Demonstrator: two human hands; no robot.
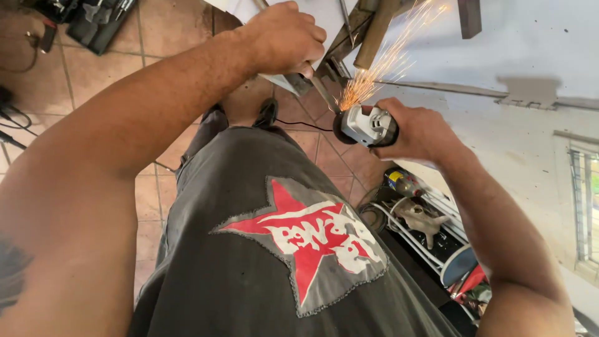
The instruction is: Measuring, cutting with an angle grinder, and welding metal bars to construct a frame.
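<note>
My right hand grips a grey angle grinder, whose disc touches a thin metal strip. Orange sparks fly up and to the right from the contact point. My left hand is closed around the upper end of that metal piece, close to a white panel, and steadies it. A rusty metal bar and angled steel pieces cross just behind the sparks. The grinder's black cord trails left toward my legs.
I stand on terracotta floor tiles in a grey shirt with a red star patch. A black toolbox lies top left. A white wall with a window is on the right; tools and a drill lie below.
</note>
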